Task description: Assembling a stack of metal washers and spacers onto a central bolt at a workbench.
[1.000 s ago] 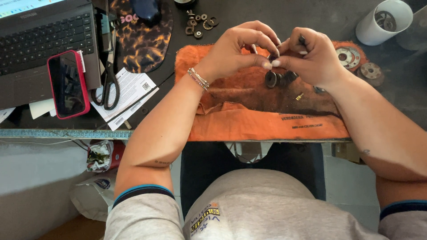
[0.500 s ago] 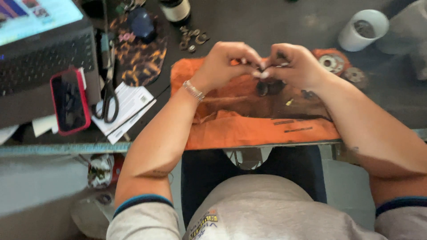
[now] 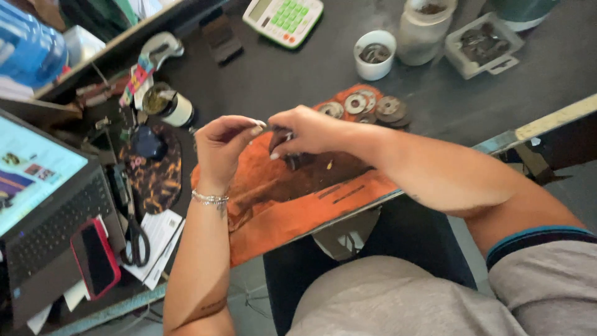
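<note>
Item: small dark part (image 3: 287,144), centre of the frame, held above the orange cloth (image 3: 292,199); shape too small to tell. Right hand (image 3: 305,132): fingers curled closed around the dark part, thumb underneath. Left hand (image 3: 225,148): fingertips pinched narrow just beside the right hand, a pale sliver (image 3: 260,123) between them; what it is cannot be told. A beaded bracelet (image 3: 210,199) circles the left wrist.

Under the hands: orange cloth, spread across the dark table (image 3: 298,68) and hanging over its near edge. Flat metal discs (image 3: 367,107) lie at the cloth's upper right corner.

Upper centre: white cup (image 3: 374,55) with metal pieces, green-keyed calculator (image 3: 283,18), clear jar (image 3: 426,25). Upper right: clear tray (image 3: 484,46) of dark parts.

Left of centre: patterned mat (image 3: 157,174), small jar (image 3: 168,104).

Lower left: open laptop (image 3: 43,205), red-cased phone (image 3: 94,257) on its corner, black-handled scissors (image 3: 133,231) on white papers (image 3: 163,241).
</note>
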